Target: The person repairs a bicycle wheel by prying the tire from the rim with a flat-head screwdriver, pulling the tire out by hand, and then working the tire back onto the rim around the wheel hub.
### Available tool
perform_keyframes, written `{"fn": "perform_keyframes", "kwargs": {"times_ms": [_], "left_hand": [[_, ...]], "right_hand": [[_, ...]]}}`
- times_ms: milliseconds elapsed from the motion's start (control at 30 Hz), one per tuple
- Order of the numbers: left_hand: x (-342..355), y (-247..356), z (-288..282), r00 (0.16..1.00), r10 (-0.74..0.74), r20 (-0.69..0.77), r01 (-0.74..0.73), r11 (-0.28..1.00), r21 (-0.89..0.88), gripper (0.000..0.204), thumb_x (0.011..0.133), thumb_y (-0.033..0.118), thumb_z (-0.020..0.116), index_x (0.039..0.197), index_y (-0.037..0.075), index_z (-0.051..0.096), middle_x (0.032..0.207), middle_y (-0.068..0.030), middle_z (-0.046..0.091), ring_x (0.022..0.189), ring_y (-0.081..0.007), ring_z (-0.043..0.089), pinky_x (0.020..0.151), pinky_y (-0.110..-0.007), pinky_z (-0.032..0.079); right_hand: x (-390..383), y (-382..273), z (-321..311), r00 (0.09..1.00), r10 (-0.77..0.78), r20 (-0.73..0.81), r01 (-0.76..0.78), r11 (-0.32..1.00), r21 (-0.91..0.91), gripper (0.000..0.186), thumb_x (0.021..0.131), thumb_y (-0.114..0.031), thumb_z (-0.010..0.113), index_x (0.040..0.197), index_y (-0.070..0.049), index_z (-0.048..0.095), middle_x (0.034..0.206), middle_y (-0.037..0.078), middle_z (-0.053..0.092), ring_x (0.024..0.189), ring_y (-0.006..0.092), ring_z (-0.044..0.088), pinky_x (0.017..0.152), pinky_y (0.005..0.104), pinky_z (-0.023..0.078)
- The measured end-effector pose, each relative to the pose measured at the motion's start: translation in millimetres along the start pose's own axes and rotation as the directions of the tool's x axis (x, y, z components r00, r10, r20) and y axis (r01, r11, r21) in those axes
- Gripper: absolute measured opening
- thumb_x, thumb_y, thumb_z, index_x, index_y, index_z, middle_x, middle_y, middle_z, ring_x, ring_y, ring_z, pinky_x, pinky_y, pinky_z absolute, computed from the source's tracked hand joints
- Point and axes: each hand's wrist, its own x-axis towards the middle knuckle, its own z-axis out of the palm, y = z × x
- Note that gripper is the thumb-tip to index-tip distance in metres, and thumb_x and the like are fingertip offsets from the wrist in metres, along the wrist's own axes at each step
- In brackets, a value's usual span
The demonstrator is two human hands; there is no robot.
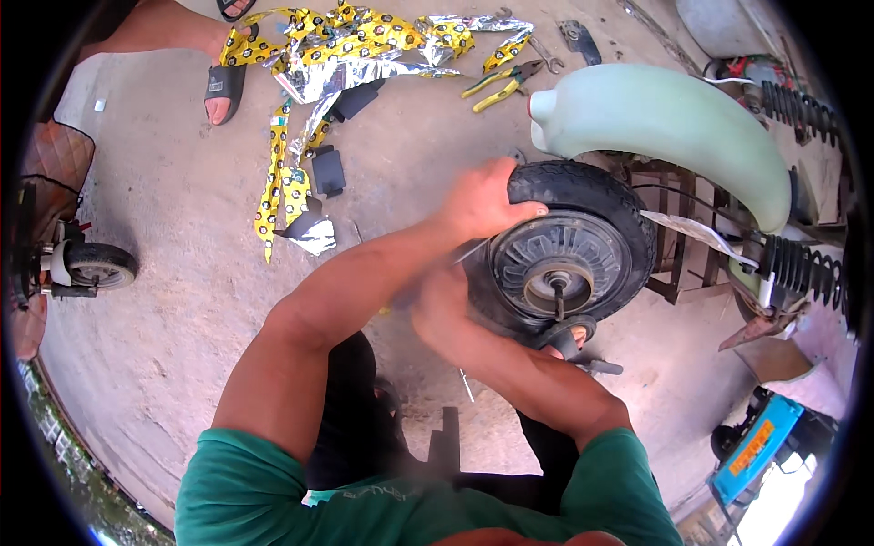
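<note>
A black tyre (628, 214) on a wheel with a dark metal hub (555, 264) stands before me, its axle pointing my way. My left hand (492, 196) grips the upper left of the tyre, thumb on the sidewall and fingers over the tread. Crossing beneath the left forearm, my right arm reaches to the wheel's left side. My right hand (442, 296) is blurred there, its fingers hidden behind the left forearm. A thin dark edge shows beside the tyre near it; whether the hand holds anything is not visible. My sandalled foot (569, 344) is against the wheel's lower edge.
Yellow-and-silver wrapping (319, 64) lies on the floor beyond, with yellow-handled pliers (501, 86) and a wrench (549, 56). A pale green fender (674, 123) and coil springs (806, 268) flank the right. Another person's sandalled foot (221, 96) is at upper left, a small wheel (102, 268) at left.
</note>
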Motion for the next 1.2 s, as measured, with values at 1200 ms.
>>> {"fn": "perform_keyframes", "kwargs": {"times_ms": [1200], "left_hand": [[-12.7, 4.8, 1.2, 0.995, -0.078, 0.067, 0.080, 0.996, -0.031, 0.079, 0.084, 0.057, 0.082, 0.140, 0.006, 0.057, 0.127, -0.0250, 0.070, 0.120, -0.0451, 0.067, 0.101, -0.051, 0.054]], "right_hand": [[-39.4, -116.5, -133.8, 0.953, 0.219, 0.210, 0.108, 0.401, -0.909, 0.051, 0.102, -0.014, 0.064, 0.145, 0.005, 0.045, 0.088, 0.013, 0.066, 0.067, 0.0179, 0.064, 0.059, 0.0352, 0.055]]}}
